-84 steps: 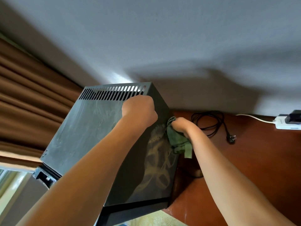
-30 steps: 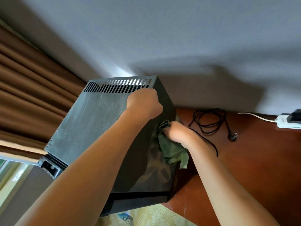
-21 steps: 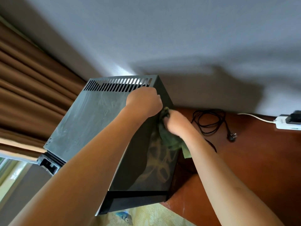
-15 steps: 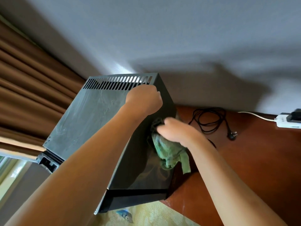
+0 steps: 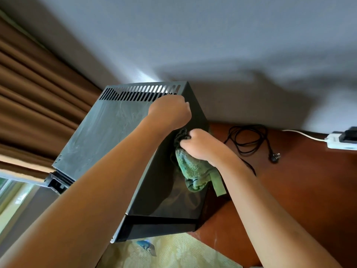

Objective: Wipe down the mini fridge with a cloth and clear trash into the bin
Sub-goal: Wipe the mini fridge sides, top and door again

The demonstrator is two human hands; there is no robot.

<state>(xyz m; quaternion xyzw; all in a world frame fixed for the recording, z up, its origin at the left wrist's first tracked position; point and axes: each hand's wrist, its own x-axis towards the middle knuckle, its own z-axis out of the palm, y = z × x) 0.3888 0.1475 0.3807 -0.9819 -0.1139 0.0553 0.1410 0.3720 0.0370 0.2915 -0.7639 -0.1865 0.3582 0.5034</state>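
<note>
Fridge [image 5: 108,136] sits on bench [image 5: 309,190], at 9 o'clock end; your cloth [image 5: 190,168] against its 3 o'clock side. Cord [image 5: 249,140] w/ power strip [image 5: 341,142] at 3.

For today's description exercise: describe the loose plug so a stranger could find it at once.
Start at the black fridge on the red-brown top. Right of it lies a coiled black cord. The plug ends that cord, lying loose, unlike the black plug in the white power strip.

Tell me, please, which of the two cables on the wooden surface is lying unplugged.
The black cable, coiled loosely beside the mini fridge: its plug lies bare on the wood. The white cable runs along the wall into the white power strip.
</note>
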